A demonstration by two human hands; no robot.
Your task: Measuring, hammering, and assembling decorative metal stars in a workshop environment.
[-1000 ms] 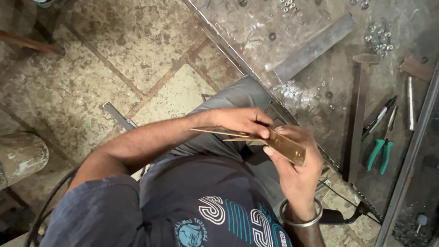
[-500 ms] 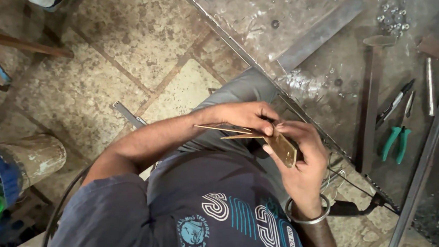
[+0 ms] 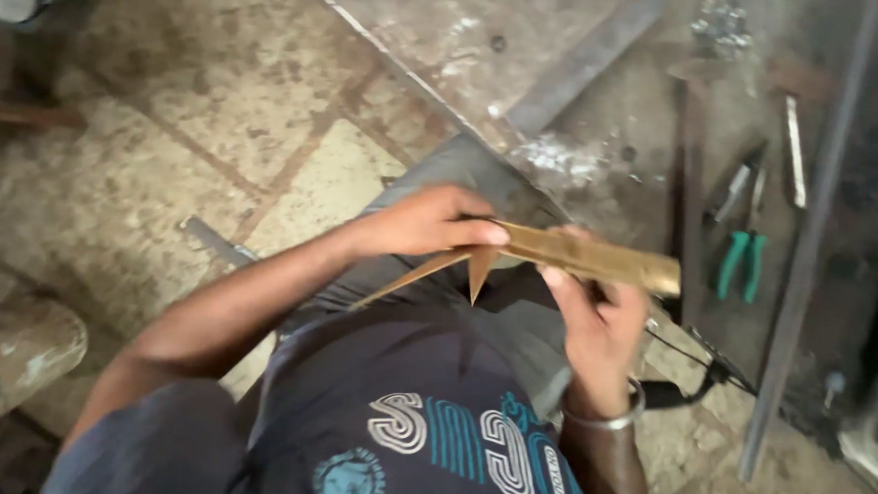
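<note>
Head view: a worn stone-tile floor (image 3: pixel 167 92) and a grey metal sheet (image 3: pixel 530 41) are seen beneath a seated person. A brass-coloured metal strip (image 3: pixel 599 257) is held over the lap, apparently steadied at both ends for close handling. The right hand (image 3: pixel 595 320) is closed around it from below; the left hand (image 3: pixel 430 222) is pinched on thin brass pieces. Green-handled pliers (image 3: pixel 741 258) lie nearby.
</note>
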